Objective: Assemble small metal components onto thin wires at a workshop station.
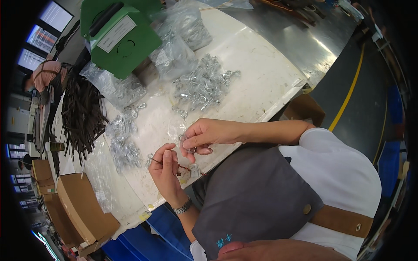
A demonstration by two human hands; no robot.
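Note:
Over the white tabletop [244,93] my two hands work close together. My left hand [164,172], with a metal watch at its wrist, is closed in a pinch on a small shiny metal piece with a ringed end [150,158]. To its right, my right hand [203,134] has its fingers curled round another ring-ended metal piece [182,138], partly hidden by the fingers. Just beyond lies a large loose pile of similar metal pieces [204,85]. A second heap of metal pieces [125,145] lies to the left of my hands.
Bags of clear plastic [174,56] and a green metal box [126,48] stand at the back. Dark strips [82,113] hang at the left, above a cardboard box [85,209]. A tag with red cord [194,170] lies near the table edge. Another person [48,76] is far left.

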